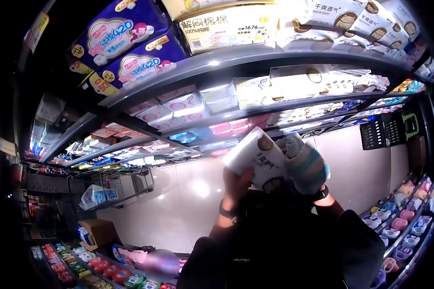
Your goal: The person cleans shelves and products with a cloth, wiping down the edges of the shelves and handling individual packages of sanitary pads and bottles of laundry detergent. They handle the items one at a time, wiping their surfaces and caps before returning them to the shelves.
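Observation:
My left hand [238, 183] grips the lower left side of a white soft package [260, 161] with brown round cartoon faces and dark lettering. The package is tilted in front of my chest. Against its right side is a grey-and-teal striped cloth [307, 166], bunched up over my right hand [324, 185]. The cloth hides most of the fingers of that hand. Dark bands circle both wrists.
A shelf rack [255, 60] ahead carries purple packs [118, 36], a yellow pack [229, 29] and white packages. A black basket [383, 132] stands on the right, a wire cart [116, 185] and cardboard box [100, 232] on the left. Shoe racks [402, 236] line the lower right.

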Demonstrator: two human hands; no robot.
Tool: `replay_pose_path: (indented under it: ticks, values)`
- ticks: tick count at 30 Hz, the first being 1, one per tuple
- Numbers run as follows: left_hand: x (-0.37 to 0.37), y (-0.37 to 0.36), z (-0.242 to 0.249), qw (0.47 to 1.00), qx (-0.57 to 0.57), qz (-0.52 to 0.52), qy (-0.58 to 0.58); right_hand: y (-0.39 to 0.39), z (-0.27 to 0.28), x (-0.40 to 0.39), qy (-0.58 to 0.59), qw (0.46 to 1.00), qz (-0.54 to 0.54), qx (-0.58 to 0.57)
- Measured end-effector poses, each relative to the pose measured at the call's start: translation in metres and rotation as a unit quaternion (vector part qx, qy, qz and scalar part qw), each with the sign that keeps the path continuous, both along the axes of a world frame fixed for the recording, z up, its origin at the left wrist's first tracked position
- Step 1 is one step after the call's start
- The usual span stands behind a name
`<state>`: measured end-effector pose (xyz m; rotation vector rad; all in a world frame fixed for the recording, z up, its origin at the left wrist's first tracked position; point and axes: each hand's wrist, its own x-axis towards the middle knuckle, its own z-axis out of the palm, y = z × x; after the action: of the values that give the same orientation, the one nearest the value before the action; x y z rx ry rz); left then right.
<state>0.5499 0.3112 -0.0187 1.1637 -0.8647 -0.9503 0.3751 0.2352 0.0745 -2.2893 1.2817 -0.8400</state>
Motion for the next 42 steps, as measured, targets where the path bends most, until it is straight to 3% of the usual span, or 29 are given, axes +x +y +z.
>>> replay_pose_path:
  ticks: [3,7,9,12,15,17,18,22,25,27,30,33,34,36,40,42]
  values:
    - [-0.013,-0.008,-0.013,0.998,-0.037,0.030,0.042,-0.007,-0.002,-0.006,-0.156,0.988,0.012,0.008]
    - [-0.044,-0.028,0.000,0.995,-0.018,0.027,0.098,-0.011,-0.029,-0.024,-0.256,0.962,-0.005,0.091]
    - [-0.064,-0.040,0.010,0.988,-0.010,0.052,0.146,-0.001,-0.106,-0.060,-0.292,0.937,0.020,0.191]
    - [-0.084,-0.054,-0.022,0.981,-0.005,0.094,0.169,-0.005,-0.165,-0.092,-0.287,0.915,0.029,0.282]
    - [-0.092,-0.068,-0.038,0.988,-0.011,0.137,0.065,-0.021,-0.128,-0.089,-0.155,0.963,0.030,0.220]
    - [-0.095,-0.081,-0.026,0.988,-0.002,0.119,0.099,-0.032,-0.133,-0.095,-0.110,0.975,0.033,0.191]
    - [-0.095,-0.090,-0.014,0.973,0.011,0.108,0.204,-0.037,-0.139,-0.101,-0.085,0.979,0.034,0.180]
    - [-0.098,-0.106,-0.012,0.989,0.030,-0.016,0.143,-0.055,-0.170,-0.133,0.043,0.988,0.032,0.143]
    - [-0.106,-0.115,-0.003,0.984,0.079,-0.020,0.161,-0.072,-0.189,-0.159,0.144,0.985,0.012,0.092]
    - [-0.104,-0.120,0.003,0.976,0.083,-0.062,0.190,-0.084,-0.195,-0.175,0.160,0.987,-0.006,0.014]
    - [-0.118,-0.133,0.008,0.963,0.074,0.022,0.260,-0.098,-0.190,-0.202,0.167,0.975,-0.036,-0.142]
    - [-0.121,-0.156,0.024,0.949,0.062,-0.001,0.308,-0.116,-0.194,-0.218,0.202,0.933,-0.065,-0.291]
    - [-0.122,-0.164,0.025,0.944,0.042,0.004,0.328,-0.123,-0.194,-0.223,0.081,0.967,-0.047,-0.236]
    - [-0.126,-0.181,0.027,0.930,-0.002,0.015,0.367,-0.132,-0.193,-0.229,-0.033,0.986,-0.047,-0.154]
    - [-0.141,-0.207,0.045,0.936,-0.036,0.076,0.341,-0.152,-0.183,-0.232,-0.089,0.993,-0.054,-0.060]
    - [-0.142,-0.212,0.026,0.968,-0.036,0.077,0.235,-0.157,-0.179,-0.232,-0.103,0.993,-0.051,-0.036]
